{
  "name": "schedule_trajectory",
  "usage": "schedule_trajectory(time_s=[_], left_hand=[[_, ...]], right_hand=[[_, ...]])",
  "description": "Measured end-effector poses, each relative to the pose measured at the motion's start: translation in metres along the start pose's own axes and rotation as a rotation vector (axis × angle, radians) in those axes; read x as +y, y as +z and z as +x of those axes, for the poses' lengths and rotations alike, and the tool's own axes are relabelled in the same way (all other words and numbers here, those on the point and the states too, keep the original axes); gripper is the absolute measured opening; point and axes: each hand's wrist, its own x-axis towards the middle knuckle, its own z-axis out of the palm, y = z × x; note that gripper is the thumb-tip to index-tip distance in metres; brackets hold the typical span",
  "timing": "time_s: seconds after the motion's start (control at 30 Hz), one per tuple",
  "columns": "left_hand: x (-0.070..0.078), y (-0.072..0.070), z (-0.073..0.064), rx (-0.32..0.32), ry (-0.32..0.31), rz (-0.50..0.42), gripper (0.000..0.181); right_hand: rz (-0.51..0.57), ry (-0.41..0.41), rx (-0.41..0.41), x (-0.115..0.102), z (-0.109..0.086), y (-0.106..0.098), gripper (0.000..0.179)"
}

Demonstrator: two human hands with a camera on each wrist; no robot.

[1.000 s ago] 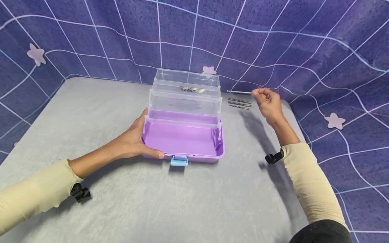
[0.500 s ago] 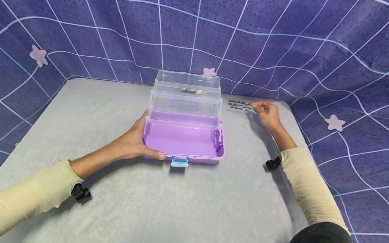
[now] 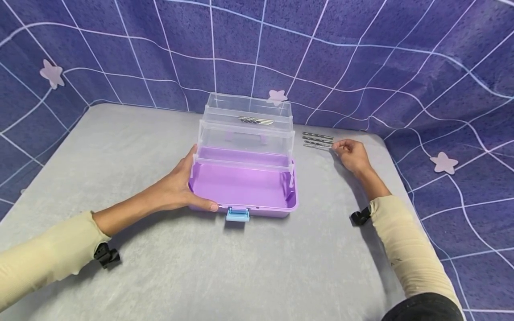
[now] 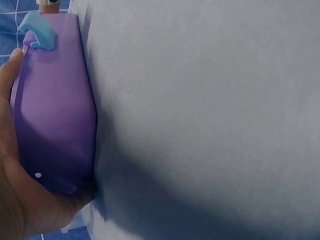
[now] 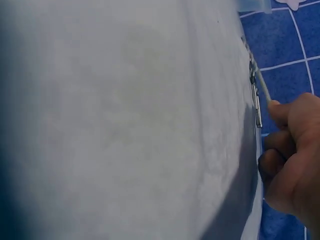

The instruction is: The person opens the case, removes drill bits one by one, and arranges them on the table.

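A purple toolbox (image 3: pixel 243 213) stands open with its clear tiered trays (image 3: pixel 246 133) raised at the back. My left hand (image 3: pixel 174 187) grips its left front corner, thumb along the front rim beside the blue latch (image 3: pixel 238 215); the left wrist view shows the hand (image 4: pixel 30 200) around that end. My right hand (image 3: pixel 352 156) pinches the end of a thin drill bit (image 3: pixel 316 146), low beside several loose drill bits (image 3: pixel 317 135) right of the box. In the right wrist view the pinched drill bit (image 5: pixel 263 86) slants off the fingertips; whether it touches the table I cannot tell.
Several more drill bits (image 3: pixel 255 120) lie together in an upper clear tray. The grey tabletop (image 3: pixel 257 267) extends in front of the box and to both sides. Behind it hangs a blue-purple cloth (image 3: pixel 160 49) with a white grid and star shapes.
My right hand has brought the pinched drill bit from behind the loose row down to its near side. The left hand stays on the toolbox corner.
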Motion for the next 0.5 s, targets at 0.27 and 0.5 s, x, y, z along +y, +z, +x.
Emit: schedule_trajectory(time_s=[0.27,0.5], left_hand=[[0.0,0.0002,0.0,-0.004,0.006,-0.023,0.175],[-0.0005,0.0003,0.0008,0.002,-0.002,-0.031,0.174]], right_hand=[[-0.068,-0.008,-0.046,0.005,0.0038,0.0,0.029],[-0.058,0.027,-0.075,0.0041,0.0059,-0.0007,0.031]])
